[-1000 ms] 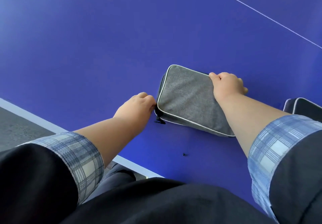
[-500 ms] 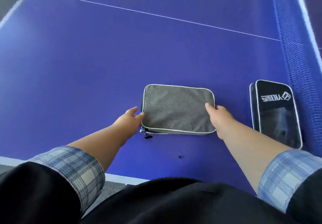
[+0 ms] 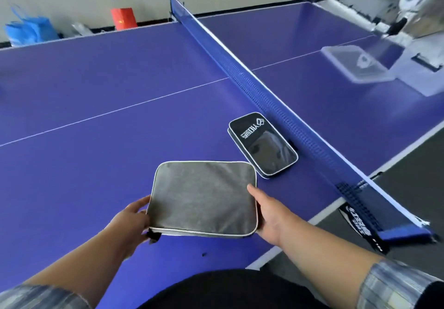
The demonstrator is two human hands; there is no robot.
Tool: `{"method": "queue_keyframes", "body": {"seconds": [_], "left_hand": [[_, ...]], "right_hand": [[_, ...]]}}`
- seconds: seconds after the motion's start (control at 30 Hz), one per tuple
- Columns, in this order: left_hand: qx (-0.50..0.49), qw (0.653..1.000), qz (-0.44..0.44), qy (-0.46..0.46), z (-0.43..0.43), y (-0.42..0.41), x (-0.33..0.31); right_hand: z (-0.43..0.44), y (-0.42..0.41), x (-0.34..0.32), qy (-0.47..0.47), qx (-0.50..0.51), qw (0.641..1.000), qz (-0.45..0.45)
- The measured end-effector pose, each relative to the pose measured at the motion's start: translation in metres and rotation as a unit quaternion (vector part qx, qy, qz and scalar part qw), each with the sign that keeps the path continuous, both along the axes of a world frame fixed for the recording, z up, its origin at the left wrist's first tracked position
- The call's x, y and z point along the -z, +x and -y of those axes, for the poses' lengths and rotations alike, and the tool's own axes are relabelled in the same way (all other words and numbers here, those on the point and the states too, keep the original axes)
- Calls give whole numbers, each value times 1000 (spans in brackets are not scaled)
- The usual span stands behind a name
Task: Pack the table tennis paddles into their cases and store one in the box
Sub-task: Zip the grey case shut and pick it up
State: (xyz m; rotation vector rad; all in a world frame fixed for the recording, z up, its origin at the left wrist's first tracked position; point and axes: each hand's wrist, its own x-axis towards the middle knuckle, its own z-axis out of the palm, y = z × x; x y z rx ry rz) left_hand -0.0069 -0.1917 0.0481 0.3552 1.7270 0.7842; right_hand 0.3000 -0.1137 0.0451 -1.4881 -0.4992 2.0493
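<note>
A grey fabric paddle case [image 3: 203,197] with white piping is held between both hands, lifted a little above the blue table [image 3: 96,107]. My left hand [image 3: 131,218] grips its left edge near the black zipper pull. My right hand [image 3: 269,212] grips its right edge. A black paddle case [image 3: 263,145] with white lettering lies flat on the table beside the net. A clear plastic box [image 3: 355,66] with a lid sits on the far half of the table, at the right. No paddle is visible.
The blue net [image 3: 252,85] runs diagonally across the table, with its clamp [image 3: 374,227] at the near right edge. A white ball machine [image 3: 413,3] stands at the far right. A blue bag [image 3: 28,30] and a red bag [image 3: 123,18] sit by the wall.
The case has come up off the table between both hands. My head has lifted and turned right, so the net, the black case and the clear box now show.
</note>
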Motion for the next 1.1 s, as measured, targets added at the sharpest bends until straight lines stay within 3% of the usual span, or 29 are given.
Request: {"method": "queue_keyframes", "body": {"seconds": [0.23, 0.5, 0.6, 0.77, 0.93, 1.1], "left_hand": [[91, 979, -172, 69, -139, 66, -26], [188, 950, -236, 82, -300, 161, -25], [202, 942, -260, 68, -349, 174, -10], [194, 940, -280, 32, -393, 171, 19], [232, 921, -311, 32, -410, 171, 38], [286, 900, -328, 20, -436, 187, 37]], "right_hand": [[-25, 70, -6, 16, 113, 993, -11], [-106, 135, 21, -46, 159, 984, -66], [-136, 139, 34, -61, 136, 988, -33], [-161, 125, 44, -132, 60, 988, 48], [-167, 116, 54, -134, 173, 972, 90], [-170, 119, 64, -160, 154, 971, 89]]}}
